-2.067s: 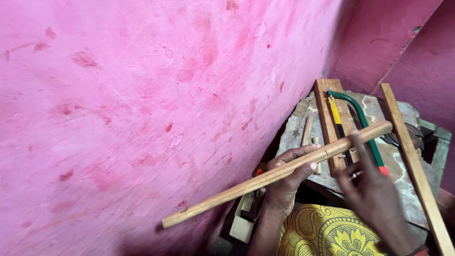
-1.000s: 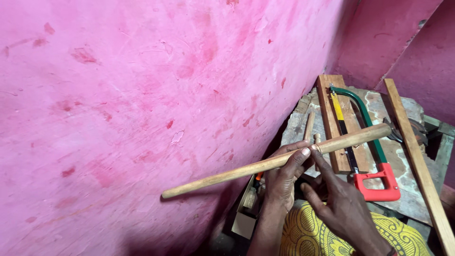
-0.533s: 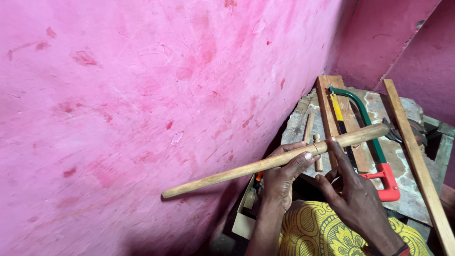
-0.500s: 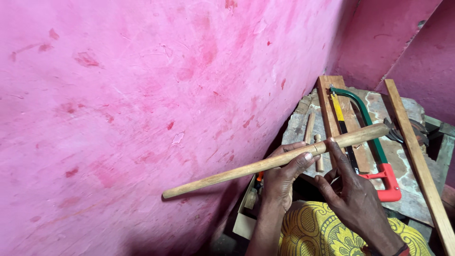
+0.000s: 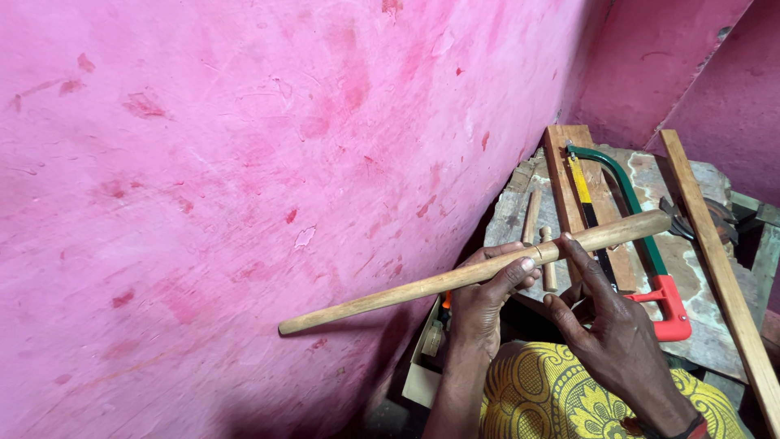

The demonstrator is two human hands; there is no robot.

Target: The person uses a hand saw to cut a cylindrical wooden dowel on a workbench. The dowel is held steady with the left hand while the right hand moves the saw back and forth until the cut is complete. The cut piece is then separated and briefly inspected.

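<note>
From the head view, your left hand (image 5: pixel 487 297) is wrapped around a long round wooden stick (image 5: pixel 475 272), fingers curled over it near its middle, thumb side underneath. The stick lies nearly level and slightly tilted, its thinner end reaching out towards the pink wall (image 5: pixel 244 162) and its thicker end lying over the workbench (image 5: pixel 699 325).

Your right hand (image 5: pixel 613 333) sits just beside the left, on the side nearer the thick end. Its forefinger is raised and touches the stick from below; the other fingers are loosely bent and slightly apart, not clamped on anything.

Measured from the stick: beneath its thick end lies a bow saw (image 5: pixel 634 236) with a green frame and a red handle, flat on the workbench. A flat wooden plank (image 5: pixel 589 215) lies under the saw. Beyond the thick end, a long wooden slat (image 5: pixel 715 260) runs along the bench. Below the stick, near your wrists, is yellow patterned cloth (image 5: pixel 561 398).
</note>
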